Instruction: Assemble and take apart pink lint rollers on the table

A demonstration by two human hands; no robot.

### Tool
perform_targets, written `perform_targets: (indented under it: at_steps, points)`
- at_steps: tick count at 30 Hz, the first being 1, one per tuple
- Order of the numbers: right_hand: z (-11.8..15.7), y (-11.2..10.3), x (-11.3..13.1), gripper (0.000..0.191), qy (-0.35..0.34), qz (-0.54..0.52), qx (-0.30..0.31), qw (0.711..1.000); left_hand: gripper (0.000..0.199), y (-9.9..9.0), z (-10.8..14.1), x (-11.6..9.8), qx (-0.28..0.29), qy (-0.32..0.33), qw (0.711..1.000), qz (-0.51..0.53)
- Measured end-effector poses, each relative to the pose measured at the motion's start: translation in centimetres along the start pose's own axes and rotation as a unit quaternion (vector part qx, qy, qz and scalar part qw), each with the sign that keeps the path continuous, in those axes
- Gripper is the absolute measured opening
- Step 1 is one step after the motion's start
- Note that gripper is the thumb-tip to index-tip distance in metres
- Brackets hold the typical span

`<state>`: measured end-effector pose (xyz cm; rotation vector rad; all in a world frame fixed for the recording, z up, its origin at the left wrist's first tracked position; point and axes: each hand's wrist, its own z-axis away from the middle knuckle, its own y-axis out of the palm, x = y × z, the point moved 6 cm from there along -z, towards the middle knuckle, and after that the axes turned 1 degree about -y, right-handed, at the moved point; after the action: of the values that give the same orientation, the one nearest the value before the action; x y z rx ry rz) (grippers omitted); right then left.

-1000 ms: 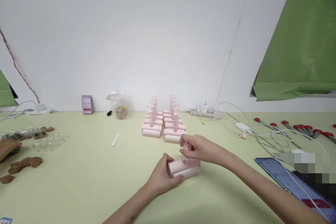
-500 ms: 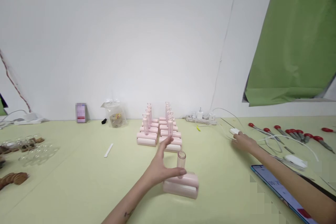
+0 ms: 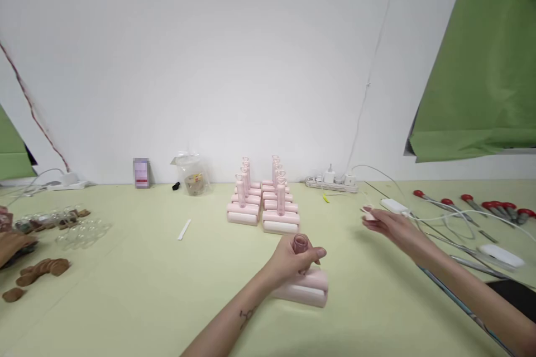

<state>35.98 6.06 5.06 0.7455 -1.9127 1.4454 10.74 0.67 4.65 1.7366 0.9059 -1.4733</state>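
My left hand (image 3: 293, 259) is wrapped round the upright clear pink handle (image 3: 300, 242) of a pink lint roller (image 3: 310, 290), which lies on the table in front of me. The handle's open round top shows above my fingers. My right hand (image 3: 387, 223) is raised over the table to the right, its fingers pinched on a small pale piece (image 3: 368, 213) too small to name. Behind stand two rows of similar pink lint rollers (image 3: 281, 220), their handles upright and topped with loops.
To the right lie red-ended grey tools (image 3: 471, 203), white cables, a white box-shaped device (image 3: 500, 255) and a phone partly under my right arm. A power strip (image 3: 330, 184) runs along the wall. Brown discs (image 3: 44, 270) and a white strip (image 3: 184, 229) lie left.
My left hand has closed round the lint roller's handle. My right hand has lifted from near the white device at the right and come back holding a small pale piece. The view has shifted slightly.
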Motion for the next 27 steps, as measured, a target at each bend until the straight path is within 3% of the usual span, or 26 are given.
perform_targets:
  at_steps: [2, 4, 6, 8, 11, 16, 27]
  points:
    - [2.3, 2.2, 4.2, 0.036, -0.035, -0.092, 0.042, 0.994, 0.036, 0.0, -0.1, -0.1, 0.008, 0.003, 1.0, 0.004]
    - [4.7, 5.1, 8.9, 0.032, -0.063, -0.289, 0.142, 0.945, 0.034, 0.0, -0.2, -0.1, 0.012, 0.008, 1.0, 0.004]
    - [6.5, 6.9, 12.6, 0.028, -0.088, -0.325, 0.173, 0.925, 0.031, 0.0, -0.3, 0.0, 0.015, 0.012, 1.0, 0.002]
    - [7.5, 7.9, 14.8, 0.028, -0.111, -0.294, 0.165, 0.935, 0.028, 0.0, -0.3, 0.0, 0.017, 0.011, 1.0, 0.005]
    - [7.9, 8.7, 16.0, 0.032, -0.141, -0.234, 0.151, 0.95, 0.023, 0.1, -0.3, 0.1, 0.013, 0.004, 1.0, 0.008]
    - [7.9, 9.0, 15.8, 0.034, -0.162, -0.205, 0.162, 0.952, 0.015, 0.1, -0.4, 0.0, -0.002, -0.001, 1.0, 0.016]
    - [8.0, 8.6, 17.8, 0.028, -0.229, -0.147, 0.249, 0.93, 0.034, 0.1, -0.1, -0.3, 0.01, 0.009, 0.999, 0.035]
